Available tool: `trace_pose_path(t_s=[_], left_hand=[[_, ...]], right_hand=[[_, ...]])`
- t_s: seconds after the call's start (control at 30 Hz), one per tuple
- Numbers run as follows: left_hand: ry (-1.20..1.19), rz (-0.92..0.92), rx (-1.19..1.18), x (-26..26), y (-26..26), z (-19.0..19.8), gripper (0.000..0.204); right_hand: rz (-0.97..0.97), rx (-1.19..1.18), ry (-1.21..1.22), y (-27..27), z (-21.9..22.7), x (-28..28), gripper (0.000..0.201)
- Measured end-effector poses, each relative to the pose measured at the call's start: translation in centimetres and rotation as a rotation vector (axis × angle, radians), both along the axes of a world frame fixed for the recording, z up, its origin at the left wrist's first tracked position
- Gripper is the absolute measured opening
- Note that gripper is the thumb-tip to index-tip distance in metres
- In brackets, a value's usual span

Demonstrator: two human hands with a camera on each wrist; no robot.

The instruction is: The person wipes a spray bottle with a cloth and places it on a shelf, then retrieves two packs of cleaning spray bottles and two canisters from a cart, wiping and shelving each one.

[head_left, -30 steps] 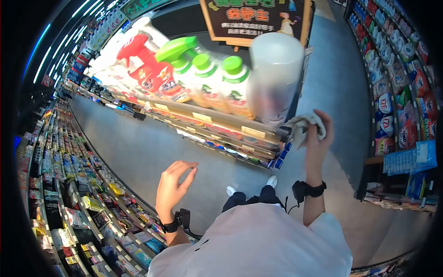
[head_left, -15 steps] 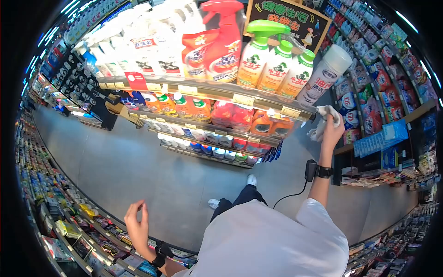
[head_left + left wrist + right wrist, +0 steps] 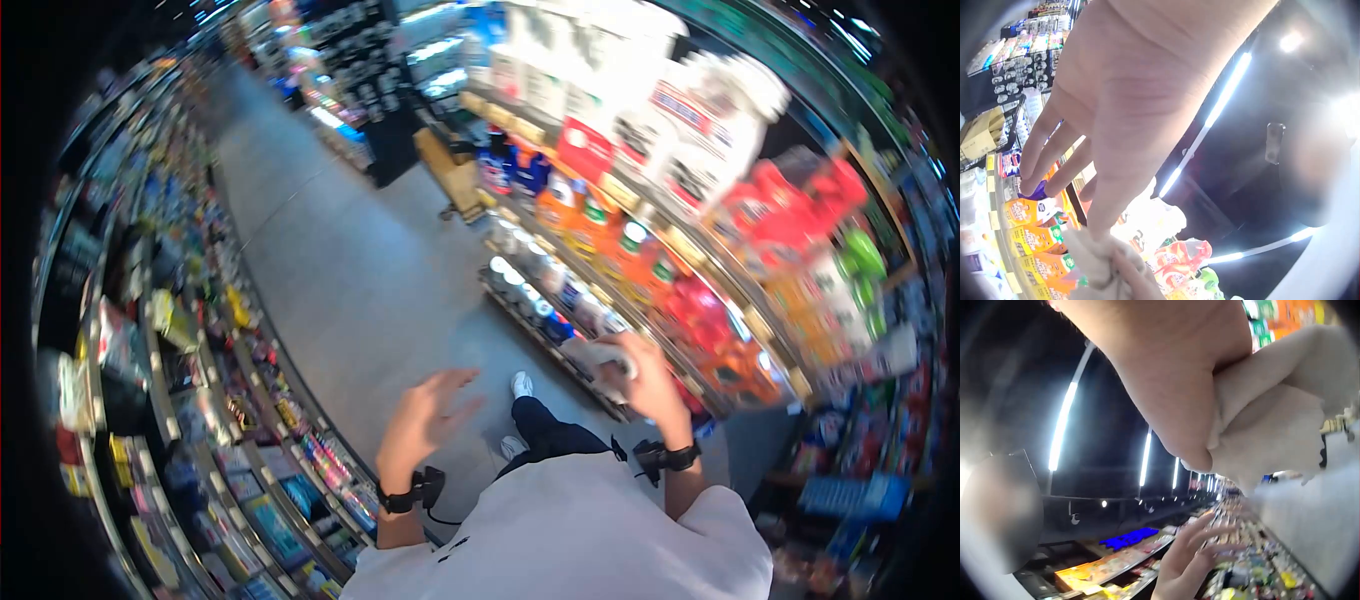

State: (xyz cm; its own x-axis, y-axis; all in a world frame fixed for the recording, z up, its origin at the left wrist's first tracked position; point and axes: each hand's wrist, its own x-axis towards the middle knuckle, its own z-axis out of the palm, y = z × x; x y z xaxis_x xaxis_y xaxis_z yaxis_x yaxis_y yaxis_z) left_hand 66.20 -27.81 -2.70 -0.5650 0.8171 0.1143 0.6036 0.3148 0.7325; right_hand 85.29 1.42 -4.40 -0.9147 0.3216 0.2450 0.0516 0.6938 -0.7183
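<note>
A crumpled white cloth (image 3: 1272, 419) hangs from my right hand (image 3: 652, 385), gripped between thumb and fingers. In the head view that hand overlaps the lower tiers of a display shelf (image 3: 560, 365). My left hand (image 3: 418, 425) is in the air over the aisle floor, its fingers loosely extended and holding nothing. The left wrist view shows its palm (image 3: 1135, 94) with the fingers spread apart, and the right hand's cloth (image 3: 1100, 265) beyond it. Both wrists wear a black strap with a small camera.
Orange bottles (image 3: 625, 255), red spray bottles (image 3: 790, 205) and white containers (image 3: 690, 130) fill the display shelf on the right. A long shelf of small packaged goods (image 3: 210, 400) curves along the left. Grey floor (image 3: 330, 240) runs between them, with a cardboard box (image 3: 447, 170) farther along.
The view has swung left along the aisle. My right hand has left the shelf's end corner and moved with the cloth toward my body. My left hand has come closer to it, fingers spreading.
</note>
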Motion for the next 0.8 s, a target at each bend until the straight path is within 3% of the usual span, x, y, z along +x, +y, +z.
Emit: trace_pose_path(t_s=[0.1,0.27,0.43,0.53,0.7,0.8], left_hand=[[0.012,-0.062,0.046,-1.1,2.2,1.2,0.059],[-0.129,0.081,-0.15,-6.7,4.4,-0.1,0.062],[-0.087,0.149,-0.195,-15.6,4.6,-0.5,0.049],[-0.102,0.201,-0.138,-20.7,5.8,0.8,0.048],[-0.013,0.308,-0.057,-30.9,6.9,2.0,0.064],[0.136,0.319,0.049,-39.2,6.2,0.6,0.06]], right_hand=[[0.226,-0.387,-0.135,-3.5,0.1,-8.6,0.05],[0.505,-0.512,0.003,-6.9,-3.5,-20.5,0.063],[0.795,-0.717,-0.152,-3.8,-1.9,-29.2,0.051],[0.833,-0.623,0.027,-2.0,-2.8,-34.5,0.052],[0.601,-0.714,-0.016,-0.2,-4.6,-43.5,0.058],[0.563,-0.602,-0.052,1.7,-5.0,-50.3,0.053]])
